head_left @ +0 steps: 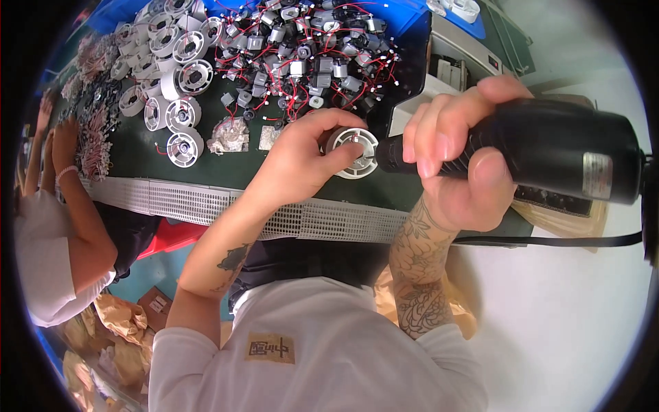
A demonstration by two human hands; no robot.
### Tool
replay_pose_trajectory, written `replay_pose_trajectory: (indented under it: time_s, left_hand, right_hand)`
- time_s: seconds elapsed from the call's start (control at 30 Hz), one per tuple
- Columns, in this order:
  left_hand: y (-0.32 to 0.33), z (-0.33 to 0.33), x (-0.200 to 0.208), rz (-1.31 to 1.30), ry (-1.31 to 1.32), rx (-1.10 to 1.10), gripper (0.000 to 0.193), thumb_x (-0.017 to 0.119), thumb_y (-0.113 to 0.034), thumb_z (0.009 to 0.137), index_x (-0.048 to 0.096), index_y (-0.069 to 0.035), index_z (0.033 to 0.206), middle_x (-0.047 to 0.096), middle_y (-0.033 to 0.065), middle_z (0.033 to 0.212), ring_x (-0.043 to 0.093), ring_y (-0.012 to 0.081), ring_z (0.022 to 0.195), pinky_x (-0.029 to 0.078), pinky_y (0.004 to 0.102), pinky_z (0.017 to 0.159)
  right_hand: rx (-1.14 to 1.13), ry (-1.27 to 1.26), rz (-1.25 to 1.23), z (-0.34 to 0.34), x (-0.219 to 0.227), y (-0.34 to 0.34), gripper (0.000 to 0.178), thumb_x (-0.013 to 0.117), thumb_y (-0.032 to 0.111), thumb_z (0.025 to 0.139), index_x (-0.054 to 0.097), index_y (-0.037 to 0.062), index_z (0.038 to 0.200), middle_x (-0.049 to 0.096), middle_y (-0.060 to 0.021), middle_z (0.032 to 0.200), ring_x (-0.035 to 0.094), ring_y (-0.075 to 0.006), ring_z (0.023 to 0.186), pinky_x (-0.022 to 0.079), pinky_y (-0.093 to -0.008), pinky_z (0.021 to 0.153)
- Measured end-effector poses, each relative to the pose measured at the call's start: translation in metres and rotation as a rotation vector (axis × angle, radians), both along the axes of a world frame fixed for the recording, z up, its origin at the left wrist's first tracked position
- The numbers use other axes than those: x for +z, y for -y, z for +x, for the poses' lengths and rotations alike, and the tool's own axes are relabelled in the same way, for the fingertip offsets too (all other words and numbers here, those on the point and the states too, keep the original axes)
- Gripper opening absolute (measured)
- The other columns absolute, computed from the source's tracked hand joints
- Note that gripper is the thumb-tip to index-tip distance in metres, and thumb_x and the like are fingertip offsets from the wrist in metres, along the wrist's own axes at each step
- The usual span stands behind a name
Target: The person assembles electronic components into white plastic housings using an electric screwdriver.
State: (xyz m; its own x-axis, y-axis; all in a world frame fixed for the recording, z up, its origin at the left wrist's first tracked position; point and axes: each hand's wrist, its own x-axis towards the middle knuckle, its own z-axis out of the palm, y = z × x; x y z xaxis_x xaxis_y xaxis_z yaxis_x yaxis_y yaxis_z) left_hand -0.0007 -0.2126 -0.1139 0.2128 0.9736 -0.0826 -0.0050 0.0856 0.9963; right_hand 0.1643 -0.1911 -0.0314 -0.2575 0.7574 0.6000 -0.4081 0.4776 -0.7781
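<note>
My left hand [302, 152] is closed round a white round plastic housing [369, 143] at the table's near side, its thumb pressed onto the housing's spoked face. In my right hand [461, 154] is a black power screwdriver [559, 141], held sideways with its fingers wrapped round the front of the body. The screwdriver's tapered nose [395, 154] points left at the housing, close to its right rim. Whether the bit touches a screw is too small to tell. Left of my hands stands a similar white housing [185, 147] with a small motor part in its middle.
Small grey motors with red wires [302, 65] are heaped at the back, beside a stack of white housings [165, 44]. A perforated grey strip [316, 218] edges the table. At the left, a co-worker's arm [86, 220] reaches toward bundled wires [95, 141]. A black cable [549, 241] runs right.
</note>
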Motion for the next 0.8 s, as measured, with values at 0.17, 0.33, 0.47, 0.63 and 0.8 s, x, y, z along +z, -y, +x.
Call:
replay_pose_trajectory:
  time_s: [0.17,0.33,0.47,0.63,0.8]
  left_hand:
    - [-0.001,0.0,-0.013,0.138,0.049,0.02,0.024,0.069,-0.011,0.082,0.063,-0.002,0.103,0.057,0.0035,0.08,0.048,0.0087,0.067,0.041,0.0245,0.059]
    - [-0.002,0.002,-0.014,0.169,0.067,0.032,0.024,0.069,-0.01,0.081,0.064,-0.003,0.103,0.057,0.0045,0.081,0.049,0.0097,0.066,0.041,0.025,0.059]
    - [0.006,0.0,0.0,0.169,-0.099,0.128,0.022,0.071,-0.008,0.077,0.068,-0.006,0.099,0.058,0.0051,0.088,0.052,0.0138,0.071,0.043,0.0266,0.063]
    - [0.02,0.008,0.0,0.606,-0.284,0.394,0.018,0.076,-0.004,0.071,0.073,-0.01,0.089,0.062,0.0062,0.094,0.058,0.0212,0.089,0.047,0.0315,0.074]
    - [0.0,-0.064,0.032,0.546,-0.358,0.646,0.008,0.073,-0.012,0.08,0.071,-0.006,0.085,0.067,0.0059,0.084,0.062,0.0161,0.077,0.049,0.0266,0.067]
  right_hand:
    - [-0.01,0.031,0.019,-0.006,0.0,0.0,0.05,0.059,0.025,0.087,0.04,0.0,0.125,0.051,-0.0051,0.073,0.049,-0.0148,0.051,0.043,-0.0302,0.048]
    - [-0.035,0.062,0.051,-0.009,-0.001,-0.002,0.048,0.059,0.02,0.085,0.041,-0.0006,0.124,0.051,-0.0061,0.072,0.048,-0.0148,0.05,0.043,-0.0307,0.047]
    - [-0.039,0.079,0.053,-0.01,-0.002,-0.002,0.051,0.059,0.02,0.085,0.039,-0.0014,0.126,0.052,-0.0068,0.075,0.049,-0.015,0.053,0.044,-0.0308,0.049]
    - [0.06,-0.195,0.083,0.004,0.01,0.003,0.059,0.062,0.034,0.088,0.038,-0.0011,0.129,0.049,-0.0023,0.076,0.047,-0.0126,0.055,0.04,-0.0297,0.053]
    - [0.015,-0.292,0.032,0.036,0.001,0.003,0.064,0.067,0.033,0.085,0.036,-0.0026,0.128,0.051,-0.0035,0.073,0.048,-0.0155,0.053,0.042,-0.0291,0.049]
